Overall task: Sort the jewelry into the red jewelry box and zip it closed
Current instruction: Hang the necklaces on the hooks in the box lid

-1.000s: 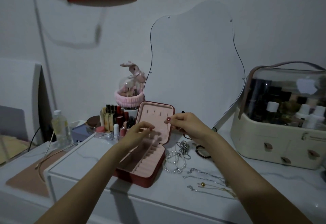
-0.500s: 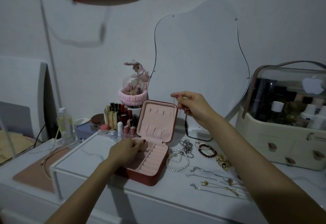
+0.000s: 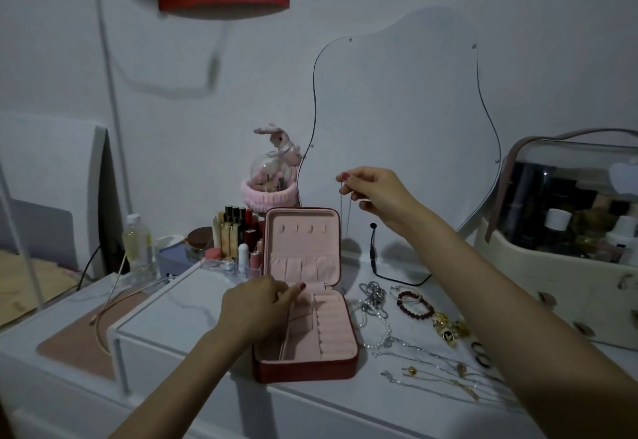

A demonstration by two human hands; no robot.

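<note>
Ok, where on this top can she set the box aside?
Bare room lies left of the box, toward the white top's left edge, and along the front edge. Right of the box is crowded: beads, chains, pearls. Behind: lipsticks.

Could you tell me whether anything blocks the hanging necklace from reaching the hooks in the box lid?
Nothing visible does. The necklace hangs from the right hand beside the open lid; the left hand rests lower, on the tray.

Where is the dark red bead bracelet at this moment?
In the head view, the dark red bead bracelet lies on the white tabletop, right of the open red jewelry box, between the silver chain pile and the gold pieces.
</note>
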